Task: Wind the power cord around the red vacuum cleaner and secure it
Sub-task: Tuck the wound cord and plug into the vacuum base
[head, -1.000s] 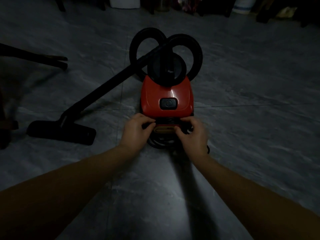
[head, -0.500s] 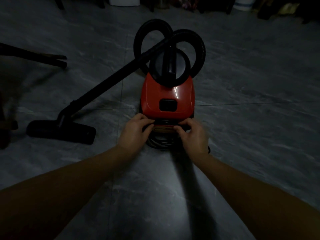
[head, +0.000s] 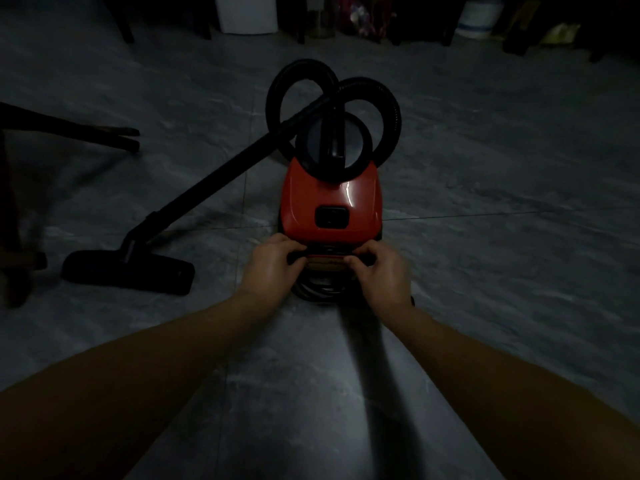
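Red vacuum cleaner (head: 330, 199) on grey tiled floor (head: 485, 271), left hand (head: 273, 266) and right hand (head: 382, 273) both pinching black power cord (head: 317, 289) at near end, floor nozzle (head: 128, 277) left.

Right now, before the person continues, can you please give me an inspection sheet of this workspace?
Surface: grey tiled floor, dimly lit, bare near the work.
Job's things: red vacuum cleaner stands on the floor; its black hose loops at the far end; wand and floor head lie to the left.
Clutter: nothing seen near the vacuum cleaner.
Grippers: left hand and right hand both curl their fingers at the vacuum cleaner's near end.
Cables: power cord lies in dark coils under the hands; plug not seen.
Surroundings: dark furniture legs at left; white containers and dim items along the far edge.
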Demonstrator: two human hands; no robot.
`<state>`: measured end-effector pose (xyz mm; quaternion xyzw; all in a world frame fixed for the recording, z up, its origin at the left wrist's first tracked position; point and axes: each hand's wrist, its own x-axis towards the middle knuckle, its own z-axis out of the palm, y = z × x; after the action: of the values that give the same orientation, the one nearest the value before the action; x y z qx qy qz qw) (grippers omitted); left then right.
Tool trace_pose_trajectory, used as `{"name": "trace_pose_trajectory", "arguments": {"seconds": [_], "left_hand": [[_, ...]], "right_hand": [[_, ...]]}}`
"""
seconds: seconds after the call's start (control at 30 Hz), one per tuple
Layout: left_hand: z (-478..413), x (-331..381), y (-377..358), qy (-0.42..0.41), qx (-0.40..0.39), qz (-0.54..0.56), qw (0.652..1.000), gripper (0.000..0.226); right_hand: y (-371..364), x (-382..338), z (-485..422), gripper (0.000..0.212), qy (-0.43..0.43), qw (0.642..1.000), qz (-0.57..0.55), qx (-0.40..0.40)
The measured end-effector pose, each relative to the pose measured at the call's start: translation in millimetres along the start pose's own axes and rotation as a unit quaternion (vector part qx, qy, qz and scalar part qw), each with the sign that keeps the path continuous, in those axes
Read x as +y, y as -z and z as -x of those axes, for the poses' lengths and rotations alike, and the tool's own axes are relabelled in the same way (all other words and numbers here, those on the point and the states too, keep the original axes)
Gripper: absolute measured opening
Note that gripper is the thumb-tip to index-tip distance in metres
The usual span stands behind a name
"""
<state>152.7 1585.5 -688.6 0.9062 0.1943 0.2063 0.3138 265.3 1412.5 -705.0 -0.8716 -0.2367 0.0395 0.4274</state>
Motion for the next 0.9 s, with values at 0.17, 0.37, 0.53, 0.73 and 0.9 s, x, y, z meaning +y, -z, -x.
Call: {"name": "trace_pose_trajectory", "arguments": {"seconds": [0.17,0.37,0.53,0.73,0.9], "left_hand": [[5,-1,4,-0.003,0.002,-0.013,1.000,0.022],[12,0,4,-0.017,0.006,-0.009,1.000,0.023],[18,-2,3,-0.027,0.004,0.006,1.000,0.033],[18,-9,4,-0.124,-0.008,-0.024,0.992,0.035],[15,-15,1,-0.127,-0.008,-0.027,0.991,0.032]], "right_hand": [[6,-6,9,0.015,-0.001,1.000,0.013,0.000],[8,-8,18,0.014,0.004,1.000,0.012,0.015],[5,-8,25,0.021,0.045,0.998,0.009,0.034],[-5,-11,31,0.037,0.134,0.990,0.042,0.026],[-7,-5,27,0.041,0.133,0.990,0.038,0.023]]}}
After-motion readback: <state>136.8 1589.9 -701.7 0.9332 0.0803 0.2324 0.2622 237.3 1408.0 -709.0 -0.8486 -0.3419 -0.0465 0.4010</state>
